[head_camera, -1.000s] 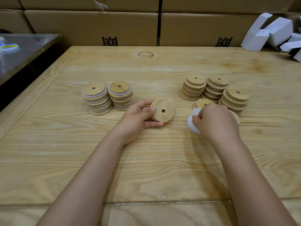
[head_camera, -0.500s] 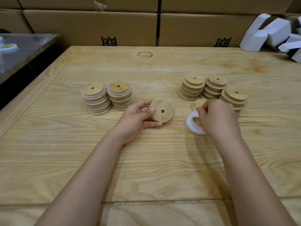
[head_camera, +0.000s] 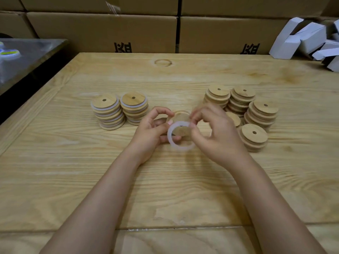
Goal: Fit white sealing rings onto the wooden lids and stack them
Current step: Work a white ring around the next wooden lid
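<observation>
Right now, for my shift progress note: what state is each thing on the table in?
Held lid: gripped by the left hand, no ring on it yet.
White sealing ring: pinched by the right hand, in front of that lid, unfitted.
Left stacks: lids with rings, stacked.
Right stacks: bare lids, stacked.
Loose lid: lying flat, bare.
</observation>
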